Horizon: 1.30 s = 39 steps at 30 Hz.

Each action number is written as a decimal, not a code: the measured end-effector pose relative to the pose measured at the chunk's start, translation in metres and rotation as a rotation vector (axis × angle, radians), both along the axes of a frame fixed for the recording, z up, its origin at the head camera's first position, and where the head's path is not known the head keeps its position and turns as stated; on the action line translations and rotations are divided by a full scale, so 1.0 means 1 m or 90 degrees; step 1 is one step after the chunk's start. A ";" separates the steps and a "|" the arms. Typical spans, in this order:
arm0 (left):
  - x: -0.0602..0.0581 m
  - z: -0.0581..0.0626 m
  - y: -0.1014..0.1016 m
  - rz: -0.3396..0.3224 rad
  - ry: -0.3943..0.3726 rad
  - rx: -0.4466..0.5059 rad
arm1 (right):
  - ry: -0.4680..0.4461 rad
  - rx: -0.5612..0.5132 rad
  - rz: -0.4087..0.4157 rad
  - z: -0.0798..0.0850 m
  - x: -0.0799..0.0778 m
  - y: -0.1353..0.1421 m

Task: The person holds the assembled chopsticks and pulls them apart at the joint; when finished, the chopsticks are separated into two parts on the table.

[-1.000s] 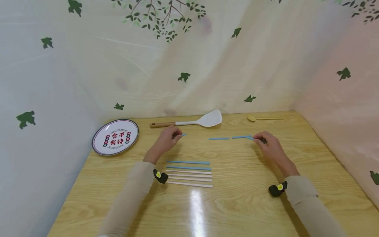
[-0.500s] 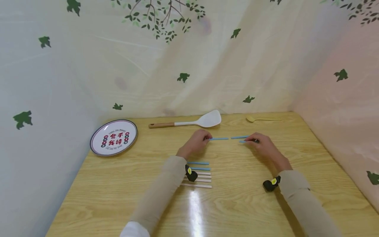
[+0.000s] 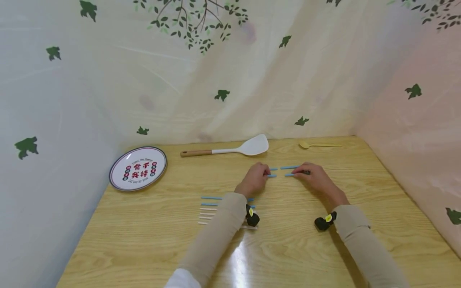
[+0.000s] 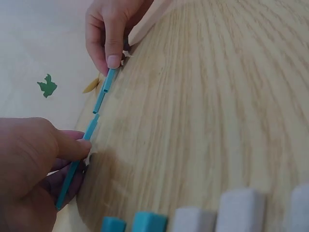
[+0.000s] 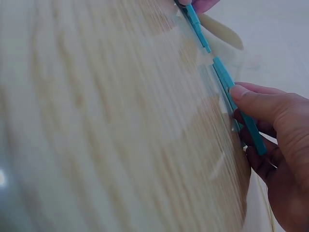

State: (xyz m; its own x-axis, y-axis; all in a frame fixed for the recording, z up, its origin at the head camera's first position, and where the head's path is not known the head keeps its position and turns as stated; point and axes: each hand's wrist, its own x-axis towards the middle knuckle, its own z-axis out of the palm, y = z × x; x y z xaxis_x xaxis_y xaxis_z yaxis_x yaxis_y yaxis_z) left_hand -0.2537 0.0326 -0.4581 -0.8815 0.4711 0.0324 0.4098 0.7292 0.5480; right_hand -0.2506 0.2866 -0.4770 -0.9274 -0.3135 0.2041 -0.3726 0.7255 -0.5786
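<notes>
Both forearms reach forward across the table (image 3: pixel 295 248), and here are the two hands, facing each other toward the back. The left hand (image 3: pixel 253 178) angles in to the right, its thumb (image 4: pixel 75 145) laid on a short blue stick (image 3: pixel 272 176) with fingers beneath: a firm pinch. The right hand (image 3: pixel 313 176) mirrors it, leaning in to the left, thumb (image 5: pixel 251 101) and fingers pinching a second blue stick (image 3: pixel 289 175). The tips point at one another, a small gap between them; whether either stick touches the wood, I can't tell.

Just behind, two more blue sticks, the rear left stick (image 3: pixel 273 169) and the rear right stick (image 3: pixel 289 167), lie end to end, also slightly apart, each partly hidden by a hand. The left sleeve (image 3: pixel 219 232) crosses above a row of blue sticks (image 3: pixel 211 197) and pale sticks (image 3: pixel 207 213), covering their middles.

Now the edges! A strip of wood runs between the hands and the spatula (image 3: pixel 230 151), which lies near the back edge, with the spoon (image 3: pixel 320 145) farther right. The plate (image 3: pixel 117 172) sits at the back left corner, well apart from the left hand. Right of the right sleeve (image 3: pixel 360 234), a broad stretch of wood reaches the table's right edge beside the cloth wall (image 3: pixel 407 132).
</notes>
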 end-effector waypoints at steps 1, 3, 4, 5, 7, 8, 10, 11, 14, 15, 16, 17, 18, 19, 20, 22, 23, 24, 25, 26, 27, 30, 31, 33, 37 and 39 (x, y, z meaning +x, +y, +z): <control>0.000 -0.001 0.001 0.003 0.000 0.001 | 0.000 -0.001 0.001 0.000 0.000 0.000; -0.001 -0.003 0.002 0.005 0.006 0.010 | 0.002 -0.004 0.004 0.000 0.000 0.000; -0.001 -0.004 0.003 0.005 0.011 0.017 | 0.005 -0.005 0.006 0.000 0.000 0.000; -0.005 -0.012 0.003 0.000 0.033 0.031 | 0.007 -0.007 0.009 0.000 0.000 0.000; -0.006 -0.014 0.003 0.001 0.047 0.039 | 0.014 -0.007 0.014 -0.001 0.000 0.000; -0.006 -0.015 0.004 0.002 0.056 0.040 | 0.019 -0.008 0.017 -0.001 0.000 0.000; -0.006 -0.017 0.005 0.007 0.066 0.035 | 0.030 -0.006 0.021 -0.002 -0.001 -0.001; -0.006 -0.017 0.006 0.012 0.067 0.031 | 0.037 -0.005 0.024 -0.002 -0.002 -0.001; 0.000 -0.010 0.009 0.031 0.048 0.013 | 0.055 -0.004 0.032 -0.003 -0.002 -0.001; 0.000 -0.010 0.010 0.035 0.044 0.007 | 0.061 -0.003 0.033 -0.003 -0.002 -0.001; 0.000 -0.010 0.011 0.040 0.043 0.002 | 0.067 -0.002 0.033 -0.004 -0.002 -0.002; 0.001 -0.010 0.012 0.042 0.043 0.003 | 0.070 -0.003 0.034 -0.004 -0.002 -0.002; 0.001 -0.010 0.012 0.044 0.046 0.001 | 0.072 -0.004 0.034 -0.004 -0.002 -0.002; 0.001 -0.010 0.012 0.045 0.049 -0.001 | 0.074 -0.005 0.034 -0.004 -0.002 -0.002; 0.001 -0.010 0.012 0.046 0.053 -0.001 | 0.077 -0.005 0.032 -0.004 -0.002 -0.002; 0.001 -0.010 0.013 0.044 0.062 -0.002 | 0.077 -0.010 0.030 -0.005 -0.003 -0.002; 0.002 -0.010 0.013 0.044 0.063 -0.001 | 0.077 -0.010 0.029 -0.005 -0.003 -0.002; 0.002 -0.010 0.013 0.044 0.063 -0.001 | 0.078 -0.010 0.028 -0.005 -0.003 -0.002; 0.002 -0.010 0.014 0.043 0.063 -0.001 | 0.078 -0.010 0.028 -0.006 -0.003 -0.002; 0.002 -0.010 0.014 0.043 0.062 0.001 | 0.078 -0.011 0.025 -0.006 -0.003 -0.002; 0.002 -0.010 0.014 0.044 0.061 0.004 | 0.077 -0.011 0.023 -0.006 -0.003 -0.002; 0.002 -0.010 0.015 0.048 0.054 0.012 | 0.070 -0.008 0.020 -0.006 -0.002 -0.001; 0.002 -0.011 0.015 0.050 0.056 0.011 | 0.069 -0.007 0.020 -0.006 -0.002 -0.001; 0.002 -0.012 0.015 0.050 0.059 0.013 | 0.068 -0.006 0.020 -0.006 -0.002 -0.002; 0.001 -0.012 0.015 0.045 0.076 0.010 | 0.079 -0.001 0.022 -0.006 -0.003 -0.002; 0.002 -0.013 0.015 0.043 0.082 0.008 | 0.080 0.000 0.021 -0.005 -0.003 -0.002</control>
State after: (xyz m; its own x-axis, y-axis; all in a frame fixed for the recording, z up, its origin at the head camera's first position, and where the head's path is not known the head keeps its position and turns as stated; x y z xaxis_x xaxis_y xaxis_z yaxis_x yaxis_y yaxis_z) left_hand -0.2521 0.0478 -0.4711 -0.8991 0.4103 0.1527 0.4280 0.7508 0.5031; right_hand -0.2531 0.2849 -0.4825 -0.8835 -0.3436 0.3183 -0.4661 0.7119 -0.5254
